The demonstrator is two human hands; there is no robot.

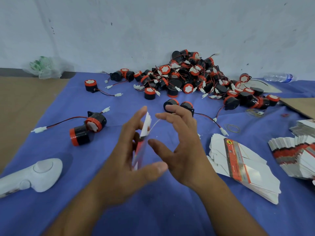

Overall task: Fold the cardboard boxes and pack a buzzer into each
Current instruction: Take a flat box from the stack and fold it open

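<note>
Centre frame: left hand (122,160) pinches a flat cardboard box (142,143) edge-on, right hand (180,147) spread, empty, beside it; buzzers (192,77) heaped upper right. So light a hold could drop it.

The flat red-and-white cardboard box (145,126) is blurred and half hidden behind the left hand (126,159); its print is unreadable.

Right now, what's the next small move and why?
Probably bring the right hand onto the box and squeeze it open. The left hand holds it flat and on edge, not yet formed; the right hand hovers beside it, fingers spread, holding nothing. The buzzers lie loose behind, so packing waits on folding.
</note>
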